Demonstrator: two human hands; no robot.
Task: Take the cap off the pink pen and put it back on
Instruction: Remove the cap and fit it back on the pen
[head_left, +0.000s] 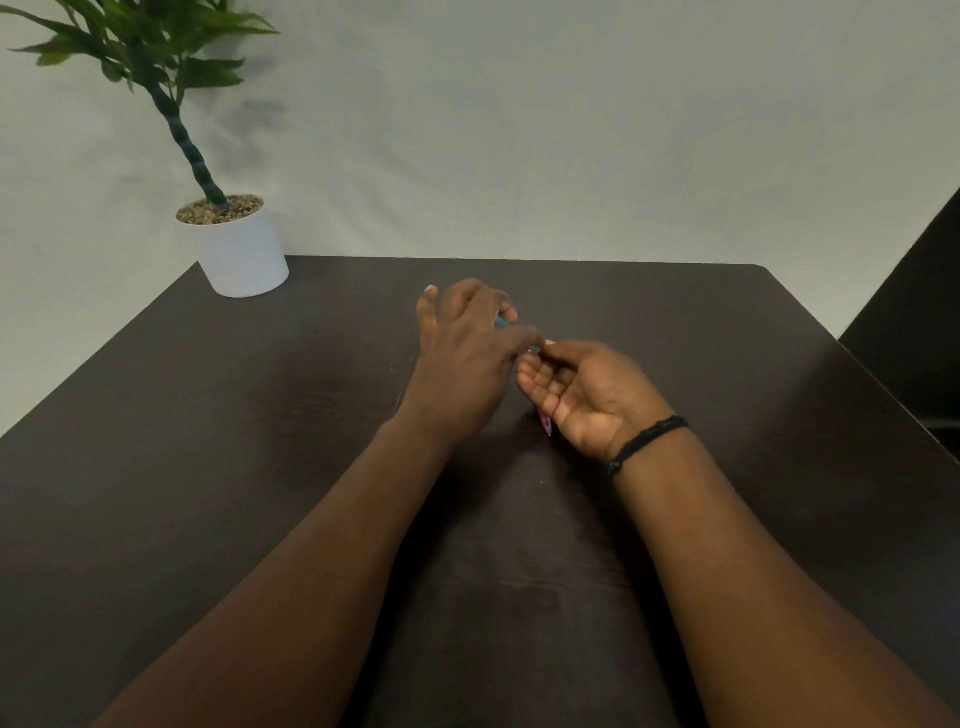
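Both hands meet over the middle of the dark table, a little toward its far edge. The right hand lies palm up with its fingers curled loosely around the pink pen; only a short pink end pokes out below the heel of the palm, pointing back toward the person. The rest of the barrel is hidden inside the hand. The left hand comes over from above, knuckles up, thumb and forefinger pinched on a small teal piece at the pen's far end, its other fingers spread out. That piece is probably the cap, though it is blurred and mostly covered, and I cannot tell whether it is seated on the pen or already free.

The two hands touch at the fingertips, so the work is all happening in a very tight spot. A black band circles the right wrist. A potted plant stands at the far left corner, well apart from everything.

The risk I see is in the grips. The right hand holds loosely, so a hard pull could drag the whole pen out instead of freeing the cap. The pinch on the teal piece is shallow too; a sudden release could flick it onto the table and send it rolling toward an edge.
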